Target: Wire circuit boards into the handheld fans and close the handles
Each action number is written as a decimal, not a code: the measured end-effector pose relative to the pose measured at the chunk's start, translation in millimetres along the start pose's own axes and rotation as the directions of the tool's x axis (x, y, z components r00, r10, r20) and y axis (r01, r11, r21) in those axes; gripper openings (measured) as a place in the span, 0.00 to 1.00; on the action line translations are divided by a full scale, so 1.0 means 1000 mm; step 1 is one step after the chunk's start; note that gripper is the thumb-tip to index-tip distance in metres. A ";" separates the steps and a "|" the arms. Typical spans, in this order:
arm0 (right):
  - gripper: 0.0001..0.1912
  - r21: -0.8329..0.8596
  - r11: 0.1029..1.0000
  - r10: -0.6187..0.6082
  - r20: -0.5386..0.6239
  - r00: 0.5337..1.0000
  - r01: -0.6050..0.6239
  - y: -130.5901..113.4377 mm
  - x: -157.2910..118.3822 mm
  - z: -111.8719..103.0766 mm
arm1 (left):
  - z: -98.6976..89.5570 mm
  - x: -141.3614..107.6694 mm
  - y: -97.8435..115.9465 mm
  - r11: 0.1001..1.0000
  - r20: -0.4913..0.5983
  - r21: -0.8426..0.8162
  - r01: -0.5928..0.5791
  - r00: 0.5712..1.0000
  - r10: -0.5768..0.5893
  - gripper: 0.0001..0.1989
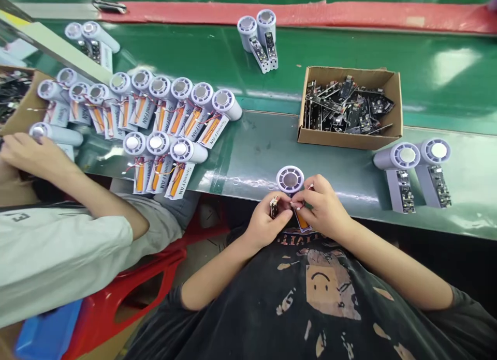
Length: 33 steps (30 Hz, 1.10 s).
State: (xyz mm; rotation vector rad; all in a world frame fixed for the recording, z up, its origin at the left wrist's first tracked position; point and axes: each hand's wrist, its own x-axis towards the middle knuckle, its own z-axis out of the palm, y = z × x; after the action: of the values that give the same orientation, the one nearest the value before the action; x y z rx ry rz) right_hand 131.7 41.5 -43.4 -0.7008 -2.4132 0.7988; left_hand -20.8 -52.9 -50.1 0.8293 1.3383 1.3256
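My left hand (267, 220) is closed around a small black circuit board (274, 207), whose end shows between thumb and fingers. Beside it my right hand (322, 207) pinches thin wires (309, 187) close to the board. Just beyond both hands, at the table edge, is a lavender fan unit (290, 179) with a round grey centre. Its open handle, with an orange battery (303, 221) inside, points toward me and is partly hidden by my hands. Where the wire ends meet the board is too small to make out.
A cardboard box (349, 140) of circuit boards stands ahead to the right. Fan units with boards (407, 155) lie at right, and a pair (257, 31) lies farther back. Several battery-fitted fans (202, 93) line the left, near a co-worker's hand (34, 153).
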 end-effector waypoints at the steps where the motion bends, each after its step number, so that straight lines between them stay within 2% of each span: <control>1: 0.07 -0.052 0.999 -0.005 -0.019 1.000 0.004 -0.001 -0.002 0.001 | -0.001 0.002 0.003 0.995 -0.016 0.099 -0.019 1.000 0.021 0.09; 4: 0.08 -0.213 0.977 -0.002 -0.058 0.998 -0.011 -0.003 -0.006 0.003 | -0.003 0.008 0.010 0.931 -0.046 0.360 -0.066 0.995 0.088 0.06; 7: 0.09 -0.194 0.979 0.044 -0.084 0.995 -0.060 -0.002 -0.009 0.002 | -0.003 0.013 0.010 0.911 -0.011 0.404 -0.087 0.995 0.100 0.07; 12: 0.07 0.112 0.987 0.129 -0.115 0.985 -0.116 0.002 -0.010 0.003 | 0.005 0.016 0.002 0.960 0.050 0.266 -0.087 0.996 0.076 0.14; 17: 0.05 0.181 0.960 0.248 -0.198 0.948 -0.213 0.002 -0.007 0.007 | 0.008 0.018 -0.003 0.970 0.041 0.231 -0.073 0.997 0.066 0.12; 19: 0.05 0.140 0.968 0.238 -0.245 0.940 -0.209 0.000 -0.006 0.008 | 0.005 0.016 -0.004 0.995 0.051 0.092 -0.037 0.998 0.032 0.15; 22: 0.05 -0.002 0.986 0.161 -0.281 0.946 -0.168 -0.004 -0.002 0.009 | -0.001 0.010 -0.003 0.988 0.100 -0.127 0.092 0.992 -0.079 0.20; 25: 0.07 -0.123 0.987 0.069 -0.275 0.959 -0.107 -0.008 0.000 0.010 | -0.006 0.001 0.002 0.967 0.148 -0.162 0.199 0.973 -0.175 0.20; 28: 0.08 -0.196 0.979 -0.003 -0.284 0.959 -0.055 -0.009 0.001 0.010 | -0.009 -0.004 0.005 0.942 0.241 -0.190 0.277 0.943 -0.228 0.21; 30: 0.08 -0.215 0.975 -0.013 -0.261 0.965 -0.045 -0.010 0.001 0.011 | -0.010 -0.006 0.005 0.914 0.300 -0.219 0.341 0.915 -0.269 0.21; 33: 0.08 -0.220 0.973 0.021 -0.201 0.979 -0.066 -0.012 0.001 0.010 | -0.011 -0.006 0.004 0.905 0.292 -0.215 0.368 0.908 -0.300 0.20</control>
State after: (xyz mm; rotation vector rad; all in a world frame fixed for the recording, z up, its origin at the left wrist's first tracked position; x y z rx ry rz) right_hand 121.5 29.8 -42.6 -0.8797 -2.3340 0.4497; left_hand -30.2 -61.1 -46.5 0.5298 1.0186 1.0553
